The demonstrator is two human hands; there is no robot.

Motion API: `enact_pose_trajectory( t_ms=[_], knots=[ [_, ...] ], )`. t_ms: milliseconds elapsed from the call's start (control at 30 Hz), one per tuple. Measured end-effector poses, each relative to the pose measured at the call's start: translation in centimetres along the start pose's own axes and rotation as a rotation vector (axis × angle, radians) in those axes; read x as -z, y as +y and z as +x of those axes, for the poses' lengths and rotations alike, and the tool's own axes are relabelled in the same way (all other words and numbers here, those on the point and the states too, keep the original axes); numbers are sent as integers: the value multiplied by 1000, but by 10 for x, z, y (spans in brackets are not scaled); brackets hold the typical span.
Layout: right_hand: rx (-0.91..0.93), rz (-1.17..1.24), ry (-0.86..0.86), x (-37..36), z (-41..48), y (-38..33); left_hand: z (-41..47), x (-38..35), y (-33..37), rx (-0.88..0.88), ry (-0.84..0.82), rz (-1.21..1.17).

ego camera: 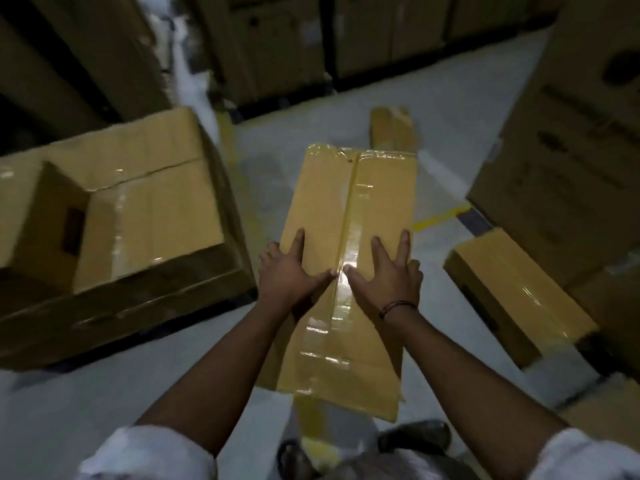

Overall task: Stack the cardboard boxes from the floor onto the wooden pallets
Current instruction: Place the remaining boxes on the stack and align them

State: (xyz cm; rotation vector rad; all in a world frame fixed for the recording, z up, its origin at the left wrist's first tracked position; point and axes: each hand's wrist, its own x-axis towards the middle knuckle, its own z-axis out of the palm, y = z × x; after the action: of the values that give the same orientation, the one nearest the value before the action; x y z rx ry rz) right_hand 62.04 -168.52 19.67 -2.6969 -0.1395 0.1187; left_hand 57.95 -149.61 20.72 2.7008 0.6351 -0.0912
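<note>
Tan boxes (349,237) with glossy clear tape (346,233); pale grey floor (450,109) with a yellow line (437,218); sleeves (149,455) seem white.

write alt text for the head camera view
A person's left hand and right hand rest, fingers spread, on top of a long taped cardboard box over a grey floor. A larger box sits to the left, a smaller box to the right.
</note>
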Motion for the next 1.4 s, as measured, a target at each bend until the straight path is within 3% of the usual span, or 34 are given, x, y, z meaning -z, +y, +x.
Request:
enact_pose_trajectory(
  t_ms=[300,667,1400],
  knots=[
    [369,-59,-49,-48,-60,-223,-73,118,-197,283,202,11],
    [527,-52,-141,-104,-83,-350,-84,178,-311,448,271,37],
    [590,-68,-228,-231,145,-606,203,272,-480,558,215,10]
  ],
)
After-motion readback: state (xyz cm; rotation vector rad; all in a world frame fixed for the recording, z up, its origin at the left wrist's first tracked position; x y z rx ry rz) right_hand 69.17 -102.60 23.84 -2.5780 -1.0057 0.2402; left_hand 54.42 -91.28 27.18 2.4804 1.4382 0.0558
